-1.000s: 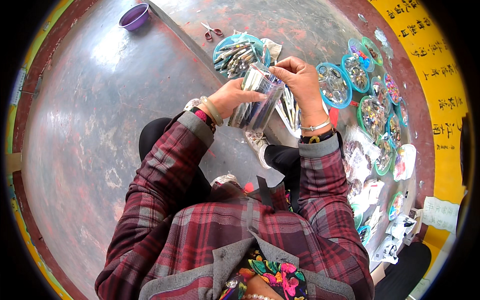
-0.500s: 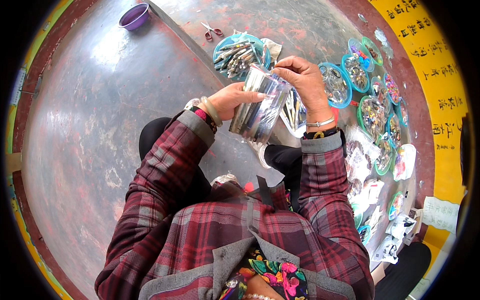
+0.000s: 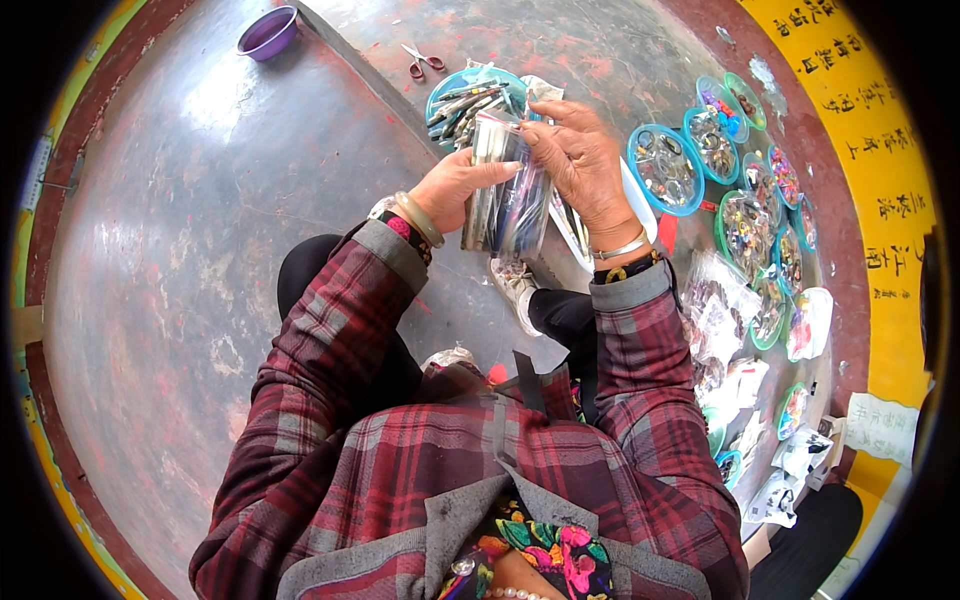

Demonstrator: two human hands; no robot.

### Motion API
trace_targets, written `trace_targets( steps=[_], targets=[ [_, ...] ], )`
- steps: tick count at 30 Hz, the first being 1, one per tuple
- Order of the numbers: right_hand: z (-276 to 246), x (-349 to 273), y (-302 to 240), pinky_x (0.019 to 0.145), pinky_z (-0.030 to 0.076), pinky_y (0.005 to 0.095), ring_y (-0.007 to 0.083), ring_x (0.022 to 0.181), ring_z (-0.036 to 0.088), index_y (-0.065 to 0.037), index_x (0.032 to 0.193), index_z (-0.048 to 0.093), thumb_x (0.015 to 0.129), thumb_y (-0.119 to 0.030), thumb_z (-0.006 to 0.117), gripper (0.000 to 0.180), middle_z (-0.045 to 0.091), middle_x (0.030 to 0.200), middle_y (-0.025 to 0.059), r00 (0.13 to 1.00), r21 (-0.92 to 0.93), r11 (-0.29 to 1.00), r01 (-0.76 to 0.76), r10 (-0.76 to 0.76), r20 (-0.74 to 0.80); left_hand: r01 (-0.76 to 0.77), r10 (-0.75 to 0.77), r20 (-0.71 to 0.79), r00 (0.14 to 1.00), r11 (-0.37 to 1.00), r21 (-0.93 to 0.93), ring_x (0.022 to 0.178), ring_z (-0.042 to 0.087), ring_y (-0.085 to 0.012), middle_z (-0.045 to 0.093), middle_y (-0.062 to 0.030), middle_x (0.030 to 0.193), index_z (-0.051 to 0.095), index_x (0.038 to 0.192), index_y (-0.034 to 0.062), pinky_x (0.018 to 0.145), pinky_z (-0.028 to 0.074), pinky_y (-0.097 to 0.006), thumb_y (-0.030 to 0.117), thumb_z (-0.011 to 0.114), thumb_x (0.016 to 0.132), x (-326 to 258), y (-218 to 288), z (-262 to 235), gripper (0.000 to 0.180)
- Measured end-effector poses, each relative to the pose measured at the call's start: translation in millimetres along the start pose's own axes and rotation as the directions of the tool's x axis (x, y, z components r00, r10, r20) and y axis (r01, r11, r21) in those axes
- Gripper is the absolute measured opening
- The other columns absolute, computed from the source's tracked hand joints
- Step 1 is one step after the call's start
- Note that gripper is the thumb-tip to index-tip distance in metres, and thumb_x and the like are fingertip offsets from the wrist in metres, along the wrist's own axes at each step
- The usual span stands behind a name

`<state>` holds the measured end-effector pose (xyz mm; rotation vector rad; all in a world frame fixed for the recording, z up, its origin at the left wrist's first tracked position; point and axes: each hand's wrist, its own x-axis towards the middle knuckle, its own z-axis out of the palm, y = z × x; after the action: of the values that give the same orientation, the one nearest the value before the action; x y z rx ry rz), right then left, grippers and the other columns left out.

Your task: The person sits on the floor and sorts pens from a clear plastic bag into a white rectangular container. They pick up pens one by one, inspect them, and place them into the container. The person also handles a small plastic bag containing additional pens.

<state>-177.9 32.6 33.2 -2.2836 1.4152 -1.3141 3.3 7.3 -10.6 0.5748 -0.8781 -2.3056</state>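
Left hand [image 3: 445, 190] and right hand [image 3: 583, 172] grip a bag [image 3: 533, 215] of pens [image 3: 488, 205]; black characters [image 3: 887, 211] mark a yellow band [image 3: 862, 180].

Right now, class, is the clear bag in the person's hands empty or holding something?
Holding something: slim, pen-like sticks show side by side through the clear bag.

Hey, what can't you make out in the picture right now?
All in the head view:
- Left hand: most fingers hidden behind the clear bag of pens.
- Bag's top edge: too fine to tell whether sealed.
- White tray: partly covered by the right hand.
- Blue basket: small contents too tiny to identify.
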Motion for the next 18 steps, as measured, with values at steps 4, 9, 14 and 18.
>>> trace_targets(
  steps=[4,9,14,18],
  targets=[
    [12.0,-2.7,2.7,0.091,0.041,0.0321,0.0211,0.105,0.055,-0.004,0.119,0.056,0.079,-0.03,0.069,0.05,0.063,0.109,0.0122,0.972,0.298,0.938,-0.18,0.217,-0.094,-0.126,0.124,-0.038,0.992,0.991,-0.035,0.092,0.061,-0.0162,0.061,-0.0058,0.104,0.054,0.114,0.0021,0.08,0.051,-0.033,0.01,0.061,0.085,1.0,9.0,-0.4,0.031],
    [13.9,-7.4,-1.8,0.088,0.041,0.0248,0.0122,0.1,0.055,0.0,0.121,0.053,0.078,-0.02,0.071,0.05,0.062,0.108,0.0059,0.795,0.747,0.317,-0.585,0.406,0.45,-0.346,0.348,0.009,0.938,0.935,-0.082,0.094,0.06,-0.0175,0.06,-0.0075,0.106,0.051,0.116,0.0008,0.083,0.049,-0.033,0.013,0.059,0.087,-5.2,23.5,0.6,0.032],
    [11.9,-13.4,-31.2,0.083,0.044,0.0245,0.0099,0.088,0.058,-0.003,0.112,0.059,0.074,-0.001,0.069,0.04,0.064,0.098,0.0013,0.682,0.689,0.174,-0.703,0.437,0.586,-0.374,0.375,0.015,0.927,0.926,-0.047,0.099,0.059,-0.0192,0.058,-0.0106,0.111,0.046,0.121,-0.0019,0.086,0.048,-0.033,0.015,0.055,0.088,-7.6,22.1,0.4,0.037],
    [11.6,-28.5,-32.2,0.081,0.044,0.0245,0.0095,0.085,0.057,-0.003,0.107,0.062,0.072,-0.001,0.069,0.036,0.065,0.093,0.0013,0.692,0.707,0.21,-0.676,0.512,0.509,-0.311,0.311,0.003,0.95,0.95,0.024,0.09,0.061,-0.0158,0.062,-0.0074,0.101,0.055,0.111,-0.0006,0.079,0.05,-0.029,0.013,0.056,0.088,-9.6,22.1,13.3,0.027]
  ],
)
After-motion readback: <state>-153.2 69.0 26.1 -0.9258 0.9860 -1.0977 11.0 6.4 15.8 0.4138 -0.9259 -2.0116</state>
